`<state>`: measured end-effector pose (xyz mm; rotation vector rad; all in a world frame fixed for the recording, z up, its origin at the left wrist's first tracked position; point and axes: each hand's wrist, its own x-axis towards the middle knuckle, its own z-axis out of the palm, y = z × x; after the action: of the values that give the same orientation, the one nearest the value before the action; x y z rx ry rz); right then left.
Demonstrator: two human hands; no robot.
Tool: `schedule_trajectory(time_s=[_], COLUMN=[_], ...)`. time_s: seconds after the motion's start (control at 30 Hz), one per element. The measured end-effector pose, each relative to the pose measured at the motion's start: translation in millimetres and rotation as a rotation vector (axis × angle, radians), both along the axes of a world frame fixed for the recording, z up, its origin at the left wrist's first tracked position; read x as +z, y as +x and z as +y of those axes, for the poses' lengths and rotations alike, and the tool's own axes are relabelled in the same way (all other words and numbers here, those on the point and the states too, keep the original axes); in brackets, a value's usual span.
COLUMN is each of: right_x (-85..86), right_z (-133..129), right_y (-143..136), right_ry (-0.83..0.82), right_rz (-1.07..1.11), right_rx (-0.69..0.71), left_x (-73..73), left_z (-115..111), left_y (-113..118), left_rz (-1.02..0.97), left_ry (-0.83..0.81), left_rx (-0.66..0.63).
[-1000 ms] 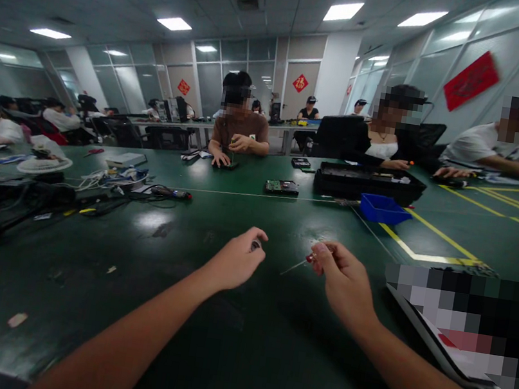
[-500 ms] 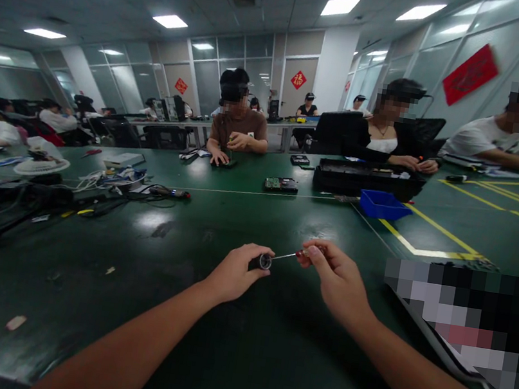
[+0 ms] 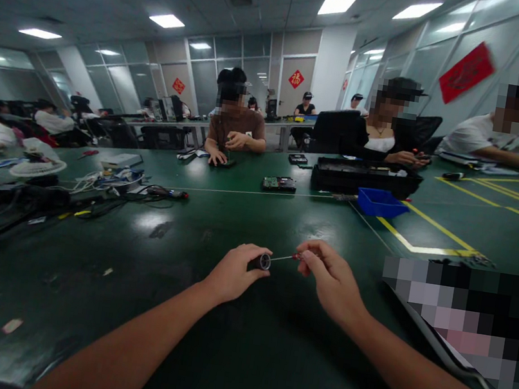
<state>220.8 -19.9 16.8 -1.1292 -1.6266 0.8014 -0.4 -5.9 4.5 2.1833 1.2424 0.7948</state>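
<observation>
My left hand [image 3: 235, 273] is closed around a small black round part [image 3: 263, 261], whose open ring end faces right. Between the fingertips of my right hand [image 3: 331, 273] is the red handle of a screwdriver [image 3: 296, 256]. Its thin metal shaft points left and reaches the ring end of the black part; whether the tip touches anything inside is too small to tell. Both hands are above the green table [image 3: 215, 357], a short gap apart.
Tangled cables [image 3: 107, 201] lie on the left. Ahead are a circuit board [image 3: 279, 184], a long black housing [image 3: 335, 176] and a blue bin [image 3: 380, 203]. A blurred-out flat object lies at right. People sit across the table.
My right hand's fingers have shifted slightly on the screwdriver handle and moved a little left. My left hand holds the black part as before. The whole view has shifted slightly.
</observation>
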Motion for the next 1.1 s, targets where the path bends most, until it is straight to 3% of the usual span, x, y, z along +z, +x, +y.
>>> schedule_trajectory(time_s=[0.13, 0.33, 0.43, 0.5, 0.57, 0.67, 0.83, 1.1], right_x=[-5.1, -9.9, -11.1, -11.6, -12.7, -15.7, -16.5, -13.4], right_z=[2.3, 8.5, 14.5, 18.7, 22.0, 23.4, 18.9, 15.5], right_y=[-0.8, -6.5, -7.1, -5.1, -2.5, -1.0, -5.5, -8.7], right_ry=[-0.017, -0.082, -0.251, -0.455, -0.505, -0.362, -0.206, -0.289], right_rz=[-0.044, 0.252, 0.512, 0.671, 0.734, 0.648, 0.417, 0.39], right_rx=[-0.049, -0.073, -0.052, 0.002, -0.029, -0.098, -0.065, -0.027], left_x=[-1.3, 2.1, 5.5, 6.7, 6.3, 3.1, -1.3, -5.2], left_z=[0.5, 0.2, -0.8, -0.2, 1.8, 5.7, 7.5, 8.1], left_y=[0.1, 1.7, 1.4, 0.0, -2.2, -5.1, -4.7, -2.9], left_rz=[0.01, -0.037, -0.028, 0.004, 0.031, 0.048, 0.093, 0.222], left_ry=[0.002, 0.01, 0.038, 0.061, 0.066, 0.065, 0.139, 0.266], left_rx=[-0.005, 0.047, 0.013, -0.013, -0.007, 0.009, -0.006, 0.002])
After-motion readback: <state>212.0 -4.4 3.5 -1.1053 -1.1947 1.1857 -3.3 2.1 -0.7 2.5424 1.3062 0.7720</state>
